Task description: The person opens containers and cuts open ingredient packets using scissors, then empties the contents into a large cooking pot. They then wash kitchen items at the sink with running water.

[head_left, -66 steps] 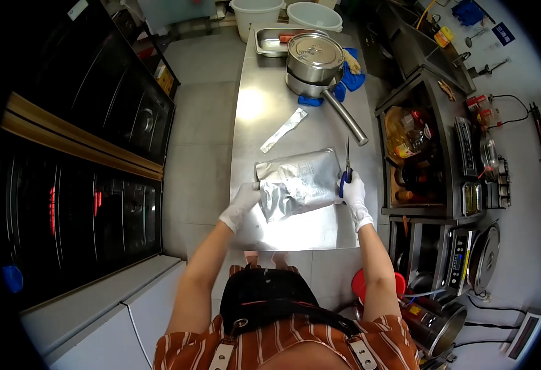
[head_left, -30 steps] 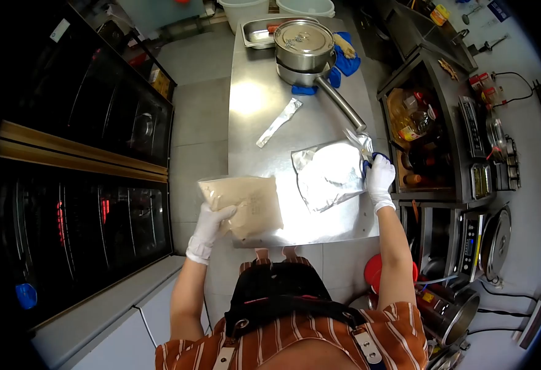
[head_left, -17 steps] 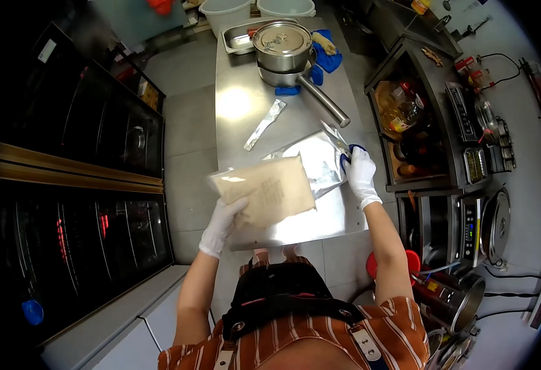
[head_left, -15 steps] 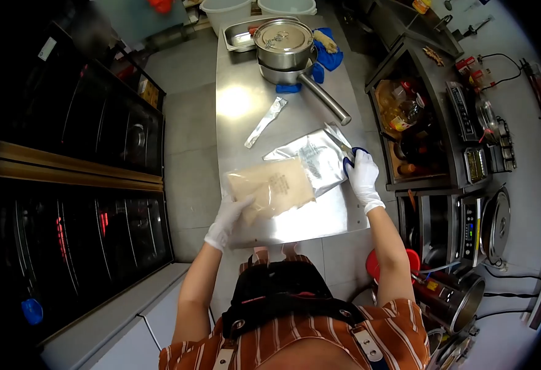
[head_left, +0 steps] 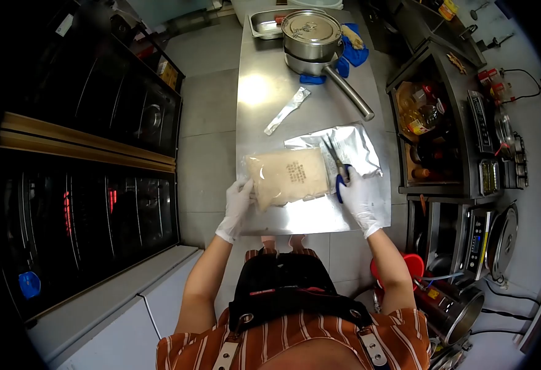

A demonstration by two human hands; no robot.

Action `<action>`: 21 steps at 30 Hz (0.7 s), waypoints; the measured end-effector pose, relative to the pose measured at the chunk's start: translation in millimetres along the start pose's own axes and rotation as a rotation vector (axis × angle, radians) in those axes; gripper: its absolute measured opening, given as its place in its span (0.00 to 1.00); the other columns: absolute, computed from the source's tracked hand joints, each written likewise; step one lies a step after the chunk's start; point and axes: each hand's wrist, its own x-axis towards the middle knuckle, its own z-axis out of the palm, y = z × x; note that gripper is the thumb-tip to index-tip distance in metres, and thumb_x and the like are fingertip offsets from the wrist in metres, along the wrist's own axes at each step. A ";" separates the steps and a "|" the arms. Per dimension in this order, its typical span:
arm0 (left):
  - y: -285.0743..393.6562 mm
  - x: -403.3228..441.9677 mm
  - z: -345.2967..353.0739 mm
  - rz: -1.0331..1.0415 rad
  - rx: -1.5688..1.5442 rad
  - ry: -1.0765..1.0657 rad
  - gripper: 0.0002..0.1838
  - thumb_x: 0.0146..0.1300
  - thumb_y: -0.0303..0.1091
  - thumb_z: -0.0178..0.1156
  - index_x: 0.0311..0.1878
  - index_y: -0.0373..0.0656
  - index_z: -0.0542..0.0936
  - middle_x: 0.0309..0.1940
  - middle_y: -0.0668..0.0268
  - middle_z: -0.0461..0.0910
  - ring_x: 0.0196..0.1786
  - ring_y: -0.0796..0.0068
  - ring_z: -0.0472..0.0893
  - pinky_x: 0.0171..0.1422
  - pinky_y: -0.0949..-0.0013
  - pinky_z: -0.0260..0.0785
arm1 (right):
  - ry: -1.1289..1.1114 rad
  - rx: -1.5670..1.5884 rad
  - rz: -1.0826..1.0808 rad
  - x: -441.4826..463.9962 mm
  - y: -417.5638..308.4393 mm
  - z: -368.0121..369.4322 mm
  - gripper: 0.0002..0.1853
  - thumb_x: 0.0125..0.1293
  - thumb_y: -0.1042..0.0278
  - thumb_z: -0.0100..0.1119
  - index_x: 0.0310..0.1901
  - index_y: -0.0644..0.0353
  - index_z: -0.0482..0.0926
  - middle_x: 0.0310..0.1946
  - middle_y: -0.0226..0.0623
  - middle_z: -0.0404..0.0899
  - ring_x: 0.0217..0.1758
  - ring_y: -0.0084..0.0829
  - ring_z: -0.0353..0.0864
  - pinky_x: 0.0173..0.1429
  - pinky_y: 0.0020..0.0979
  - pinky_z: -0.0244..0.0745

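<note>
My left hand, in a white glove, grips the left edge of a clear plastic bag filled with something beige. Printed dark text shows on the bag's right half. My right hand, gloved too, holds scissors by their blue handles, the blades pointing away from me and slightly apart. Behind the bag and partly under it lies a silver foil pouch. The scissor blades are over this pouch, close to the bag's right edge. A cut-off foil strip lies farther up on the steel table.
At the table's far end a lidded steel pot sits on a saucepan, whose long handle points toward me. Beside them are a steel tray and blue cloths. Shelves with bottles stand on the right, glass-fronted cabinets on the left.
The scissors have swung round with my right hand, now beside the beige bag. The bag lies straighter, and my left hand has shifted from its front corner to its left edge. The camera view has shifted.
</note>
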 end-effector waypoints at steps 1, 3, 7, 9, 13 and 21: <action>-2.5 2.7 3.2 0.033 -0.007 0.000 0.10 0.64 0.37 0.56 0.36 0.38 0.75 0.23 0.70 0.75 0.25 0.84 0.73 0.28 0.79 0.66 | 0.055 0.090 -0.017 1.6 3.8 22.8 0.16 0.57 0.59 0.56 0.43 0.59 0.74 0.30 0.49 0.79 0.34 0.49 0.79 0.39 0.43 0.72; -0.4 7.1 12.3 0.070 -0.016 0.003 0.10 0.64 0.36 0.55 0.35 0.38 0.75 0.22 0.69 0.74 0.24 0.84 0.73 0.28 0.77 0.66 | -0.004 0.157 0.006 0.2 9.6 40.2 0.15 0.57 0.59 0.56 0.43 0.58 0.74 0.30 0.47 0.80 0.34 0.47 0.79 0.39 0.42 0.73; 57.5 -10.7 50.4 0.622 0.286 0.091 0.08 0.64 0.32 0.52 0.33 0.36 0.72 0.21 0.64 0.71 0.25 0.81 0.70 0.30 0.73 0.64 | 0.068 0.208 -0.001 -3.9 0.2 29.9 0.15 0.56 0.60 0.56 0.43 0.59 0.75 0.29 0.46 0.80 0.33 0.45 0.80 0.38 0.41 0.73; 99.5 -27.4 70.6 0.631 0.215 -0.045 0.08 0.64 0.31 0.51 0.34 0.35 0.72 0.21 0.63 0.70 0.26 0.80 0.68 0.32 0.72 0.64 | 0.103 0.237 0.034 -4.5 2.7 17.2 0.15 0.56 0.61 0.56 0.43 0.59 0.76 0.29 0.46 0.80 0.32 0.44 0.80 0.37 0.39 0.73; 163.7 -51.8 105.5 0.758 0.301 -0.340 0.08 0.65 0.30 0.50 0.33 0.36 0.72 0.22 0.68 0.70 0.29 0.83 0.67 0.35 0.75 0.63 | 0.225 0.434 0.060 -4.9 23.1 -6.2 0.13 0.57 0.63 0.57 0.40 0.61 0.76 0.26 0.43 0.77 0.29 0.40 0.78 0.35 0.35 0.72; 212.3 -44.6 130.0 0.973 0.836 -0.605 0.06 0.64 0.31 0.52 0.34 0.40 0.73 0.19 0.59 0.73 0.24 0.67 0.75 0.32 0.68 0.67 | 0.221 0.952 0.066 -6.4 16.8 -64.1 0.12 0.56 0.70 0.60 0.41 0.64 0.73 0.28 0.26 0.73 0.29 0.17 0.70 0.34 0.19 0.67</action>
